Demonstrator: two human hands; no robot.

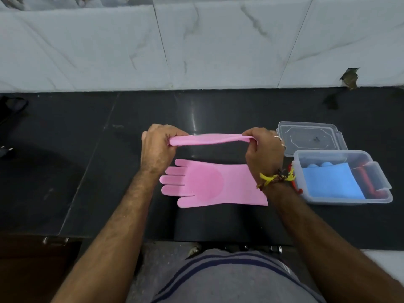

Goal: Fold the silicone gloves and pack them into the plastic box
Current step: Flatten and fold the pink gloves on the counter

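The left hand [156, 149] and right hand [263, 150] are pinching a pink glove [208, 139] taut above the counter; stretched silicone is risking snapping free.

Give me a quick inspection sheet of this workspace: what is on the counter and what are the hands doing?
Surface: dark polished counter, bare around the work.
Job's things: held pink glove stretched between both hands above the counter; flat pink glove lying below it, fingers pointing left; plastic box open at right, holding a folded blue glove and something red underneath.
Clutter: clear lid lying behind the box.
Grips: left hand and right hand each pinch one end of the held glove.
Cables: dark plug-like object at the far left edge, too cut off to identify.
Surroundings: marbled wall tiles, one chipped corner at right.
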